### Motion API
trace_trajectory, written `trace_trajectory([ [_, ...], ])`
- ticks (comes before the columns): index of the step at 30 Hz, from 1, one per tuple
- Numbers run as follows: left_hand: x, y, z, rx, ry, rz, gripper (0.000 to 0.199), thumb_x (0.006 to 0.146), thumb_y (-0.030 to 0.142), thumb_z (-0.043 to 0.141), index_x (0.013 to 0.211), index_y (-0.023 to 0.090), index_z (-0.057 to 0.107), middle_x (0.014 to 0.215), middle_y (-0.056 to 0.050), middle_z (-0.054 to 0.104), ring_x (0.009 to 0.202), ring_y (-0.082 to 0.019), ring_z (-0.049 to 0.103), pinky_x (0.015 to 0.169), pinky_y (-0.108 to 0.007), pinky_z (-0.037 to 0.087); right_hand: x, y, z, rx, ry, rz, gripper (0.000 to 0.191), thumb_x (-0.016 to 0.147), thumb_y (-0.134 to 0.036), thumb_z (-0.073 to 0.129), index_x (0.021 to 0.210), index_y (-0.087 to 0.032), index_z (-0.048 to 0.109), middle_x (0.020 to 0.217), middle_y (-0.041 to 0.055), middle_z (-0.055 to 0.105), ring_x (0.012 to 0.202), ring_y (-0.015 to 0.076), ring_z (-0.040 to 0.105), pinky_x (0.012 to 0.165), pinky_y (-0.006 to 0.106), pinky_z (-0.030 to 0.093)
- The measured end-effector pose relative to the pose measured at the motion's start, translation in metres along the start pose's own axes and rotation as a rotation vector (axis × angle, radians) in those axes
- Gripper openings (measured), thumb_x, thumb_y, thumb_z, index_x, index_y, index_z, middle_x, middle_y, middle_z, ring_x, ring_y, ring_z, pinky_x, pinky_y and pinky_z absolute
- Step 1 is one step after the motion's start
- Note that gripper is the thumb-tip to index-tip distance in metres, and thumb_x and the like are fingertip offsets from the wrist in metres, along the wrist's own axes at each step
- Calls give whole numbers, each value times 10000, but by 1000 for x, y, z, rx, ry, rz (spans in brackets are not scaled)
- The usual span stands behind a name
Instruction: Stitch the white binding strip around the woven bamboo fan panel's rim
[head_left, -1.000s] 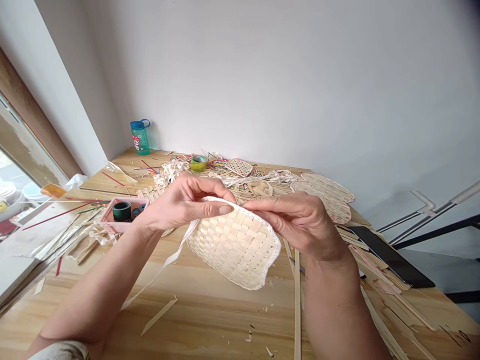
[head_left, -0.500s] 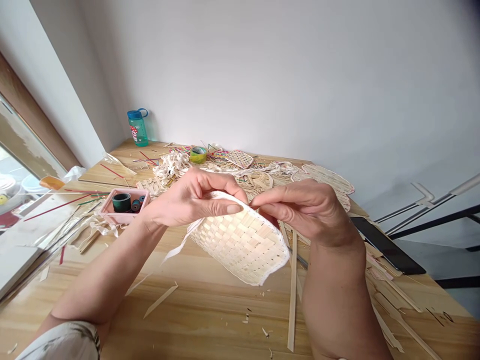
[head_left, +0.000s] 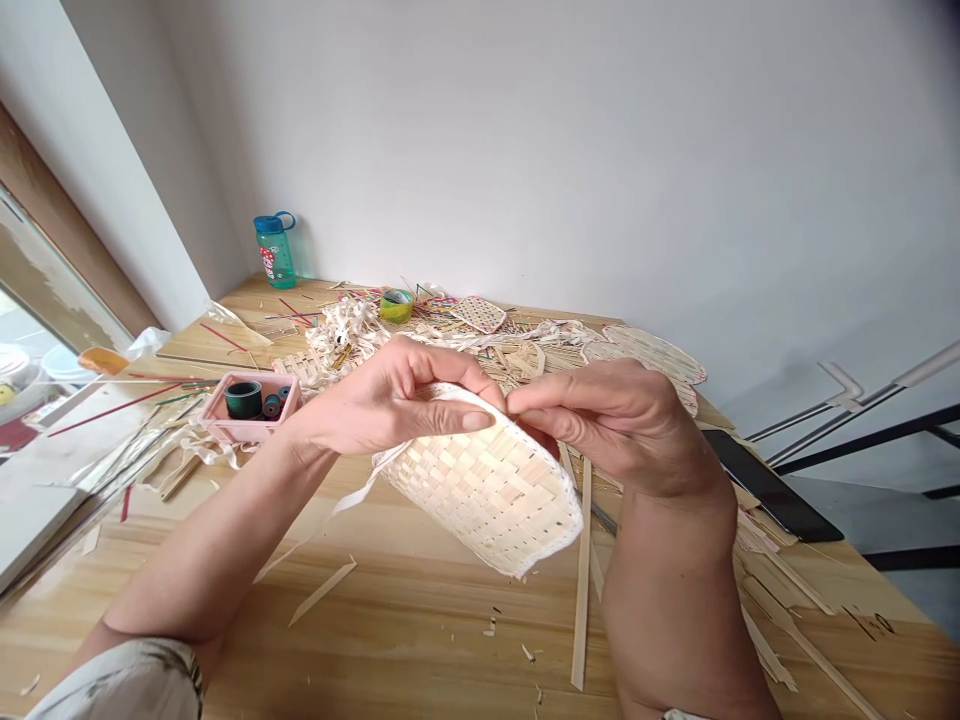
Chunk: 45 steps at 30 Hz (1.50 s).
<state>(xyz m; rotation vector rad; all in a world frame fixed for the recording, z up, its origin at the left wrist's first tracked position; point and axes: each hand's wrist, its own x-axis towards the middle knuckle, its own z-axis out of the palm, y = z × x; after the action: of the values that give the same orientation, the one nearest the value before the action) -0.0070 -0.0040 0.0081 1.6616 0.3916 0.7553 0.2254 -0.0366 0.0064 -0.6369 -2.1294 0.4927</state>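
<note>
Woven bamboo basket (head_left: 480,495) is held between the hands, above the wooden table (head_left: 420,640). Its white-bound rim (head_left: 577,510) is clasped by the left hand (head_left: 390,400), fingers curled over, and pinched by the right hand (head_left: 615,425). Light and fairly stiff, it is judged best held at the rim.

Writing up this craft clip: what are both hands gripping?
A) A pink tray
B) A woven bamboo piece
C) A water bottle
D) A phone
B. The left hand and the right hand both pinch the white-edged rim of the woven bamboo piece.
</note>
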Motion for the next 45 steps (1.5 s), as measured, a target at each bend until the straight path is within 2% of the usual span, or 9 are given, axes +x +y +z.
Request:
trace_trajectory([
  [8,-2,4,4,8,24,25,52,856,188,773,851,145,801,773,-33,718,653,-101,579,602,-199,463,2,-4,2,85,0,76,148,952,-151,689,887,-252,775,621,-46,664,506,104,616,475,220,467],
  [16,-2,3,3,78,81,81,72,864,223,779,861,155,800,800,-36,730,684,-109,584,619,-207,459,3,10,5,331,136,146,119,948,-209,724,839,-235,763,657,-18,716,551,114,652,531,219,538],
  [22,-3,-1,3,92,113,83,73,865,245,771,866,180,804,764,-16,693,677,-115,555,605,-230,426,7,9,17,364,149,155,184,919,-299,766,764,-205,732,592,-49,559,497,79,466,443,204,353],
  [25,-2,-3,4,119,163,96,92,878,266,759,874,180,794,797,-23,697,690,-121,564,616,-241,423,9,11,18,346,178,200,150,911,-308,773,810,-202,743,661,-33,629,541,94,534,478,213,403],
  [28,0,-3,6,205,270,135,122,892,290,741,857,178,776,813,-35,707,722,-139,591,645,-255,434,8,10,14,178,349,150,50,925,-238,756,972,-233,769,872,6,750,759,147,688,681,271,548],
  [31,0,-1,10,307,375,196,145,896,310,736,842,178,765,801,-36,717,753,-154,616,673,-260,444,7,1,13,-146,502,-70,156,910,-126,755,1007,-248,772,976,28,754,927,188,702,846,353,559],
  [35,-1,0,16,394,438,244,170,904,326,736,843,170,765,800,-35,738,758,-151,624,687,-255,444,10,-10,21,-604,428,-290,203,877,-22,764,972,-201,767,994,82,754,928,229,688,819,415,565],
  [38,0,-1,17,384,458,245,152,898,298,738,830,163,759,809,-34,754,758,-147,639,687,-247,451,13,-10,29,-809,455,-392,205,852,1,781,956,-174,761,917,94,776,881,255,684,776,433,566],
  [45,2,-1,17,350,488,168,134,895,263,701,824,161,748,821,-37,769,769,-153,658,686,-247,461,-3,-16,43,-878,484,-450,133,934,-65,728,1034,-141,771,930,57,778,898,197,695,823,329,576],
])
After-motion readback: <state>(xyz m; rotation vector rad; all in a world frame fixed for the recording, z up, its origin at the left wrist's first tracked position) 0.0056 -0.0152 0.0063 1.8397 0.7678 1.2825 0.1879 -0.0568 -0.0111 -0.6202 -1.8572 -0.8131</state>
